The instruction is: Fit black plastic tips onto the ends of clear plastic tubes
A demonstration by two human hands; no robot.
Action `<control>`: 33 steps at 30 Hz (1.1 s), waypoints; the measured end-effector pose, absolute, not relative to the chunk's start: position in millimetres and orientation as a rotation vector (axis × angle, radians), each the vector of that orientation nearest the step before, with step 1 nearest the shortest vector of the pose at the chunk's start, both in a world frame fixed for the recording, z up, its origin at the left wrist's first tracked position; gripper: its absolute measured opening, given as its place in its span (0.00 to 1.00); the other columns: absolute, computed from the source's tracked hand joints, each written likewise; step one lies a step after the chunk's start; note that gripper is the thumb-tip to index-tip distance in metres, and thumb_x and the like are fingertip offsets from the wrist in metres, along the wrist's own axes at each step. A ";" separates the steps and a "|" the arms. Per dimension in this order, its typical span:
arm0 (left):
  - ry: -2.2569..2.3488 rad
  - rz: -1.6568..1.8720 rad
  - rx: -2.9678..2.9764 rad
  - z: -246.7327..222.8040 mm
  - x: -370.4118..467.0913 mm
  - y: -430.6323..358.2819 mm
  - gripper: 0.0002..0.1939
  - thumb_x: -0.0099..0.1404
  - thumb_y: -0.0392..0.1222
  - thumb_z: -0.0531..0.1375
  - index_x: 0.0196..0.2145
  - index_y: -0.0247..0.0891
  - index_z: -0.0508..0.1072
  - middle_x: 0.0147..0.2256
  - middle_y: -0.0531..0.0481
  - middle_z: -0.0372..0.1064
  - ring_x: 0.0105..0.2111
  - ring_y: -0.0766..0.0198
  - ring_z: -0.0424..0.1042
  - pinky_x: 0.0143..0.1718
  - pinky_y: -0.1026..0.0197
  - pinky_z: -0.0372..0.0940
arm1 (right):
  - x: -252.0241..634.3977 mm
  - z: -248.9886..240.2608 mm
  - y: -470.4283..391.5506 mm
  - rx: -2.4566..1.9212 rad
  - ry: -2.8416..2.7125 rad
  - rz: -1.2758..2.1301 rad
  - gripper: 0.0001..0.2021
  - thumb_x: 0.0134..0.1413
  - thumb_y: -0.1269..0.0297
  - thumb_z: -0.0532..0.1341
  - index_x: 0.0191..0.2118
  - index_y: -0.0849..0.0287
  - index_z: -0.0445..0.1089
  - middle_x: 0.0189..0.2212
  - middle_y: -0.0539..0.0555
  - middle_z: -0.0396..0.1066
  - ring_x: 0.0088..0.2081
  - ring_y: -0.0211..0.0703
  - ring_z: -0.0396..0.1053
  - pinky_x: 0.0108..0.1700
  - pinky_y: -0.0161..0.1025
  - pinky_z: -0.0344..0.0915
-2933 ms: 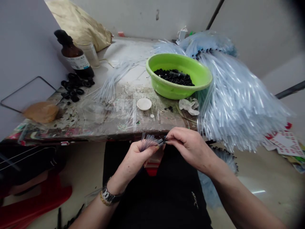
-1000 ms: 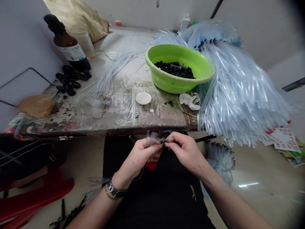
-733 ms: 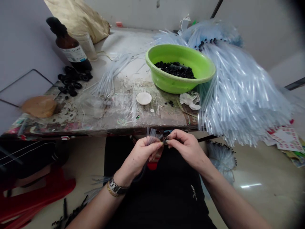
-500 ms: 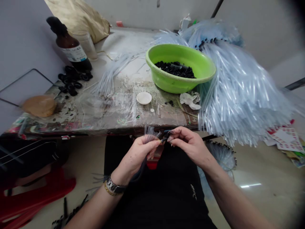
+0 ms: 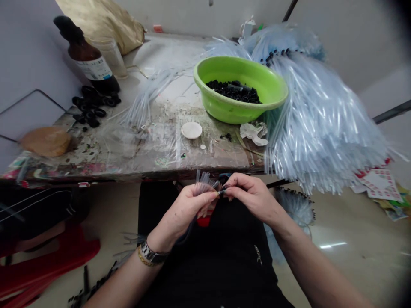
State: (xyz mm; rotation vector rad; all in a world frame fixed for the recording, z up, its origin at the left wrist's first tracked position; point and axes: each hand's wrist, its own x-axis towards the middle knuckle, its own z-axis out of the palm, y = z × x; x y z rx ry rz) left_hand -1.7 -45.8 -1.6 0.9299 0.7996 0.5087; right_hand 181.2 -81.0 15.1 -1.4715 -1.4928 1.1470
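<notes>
Plastic tubes [image 5: 202, 182] fill the curled left hand [image 5: 185, 208]; right hand [image 5: 254, 197] pinches a black piece [image 5: 222, 191].

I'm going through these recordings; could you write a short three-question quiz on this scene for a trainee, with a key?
1. What does the left hand hold?
2. True or false: the wristwatch is worn on the right arm.
3. Fill in the blank: the small pieces heaped in the green basin are mostly ___ in colour.

Key
1. A bundle of thin clear tubes.
2. False; it is on the left arm.
3. Black.
</notes>
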 end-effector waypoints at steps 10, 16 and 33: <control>0.766 0.533 0.874 -7.0 -0.7 -48.1 0.08 0.60 0.37 0.59 0.24 0.33 0.69 0.16 0.59 0.55 0.16 0.75 0.51 0.19 0.69 0.49 | 166.8 8.3 -86.9 -1.538 -1.360 1.103 0.08 0.52 0.68 0.58 0.23 0.58 0.63 0.20 0.46 0.66 0.25 0.35 0.64 0.31 0.33 0.60; 0.759 0.547 0.866 -10.5 0.4 -48.7 0.09 0.61 0.38 0.59 0.25 0.34 0.69 0.15 0.60 0.54 0.16 0.74 0.51 0.20 0.68 0.51 | 163.8 -0.1 -88.6 -1.532 -1.241 1.137 0.07 0.50 0.68 0.59 0.23 0.58 0.64 0.19 0.46 0.67 0.24 0.35 0.64 0.31 0.33 0.61; 1.085 0.576 1.045 -20.3 0.3 -37.4 0.18 0.46 0.47 0.70 0.33 0.34 0.74 0.21 0.55 0.67 0.17 0.72 0.58 0.18 0.68 0.54 | 168.3 -4.4 -79.4 -1.465 -1.227 1.081 0.07 0.53 0.68 0.60 0.25 0.59 0.66 0.22 0.45 0.66 0.26 0.34 0.65 0.33 0.31 0.61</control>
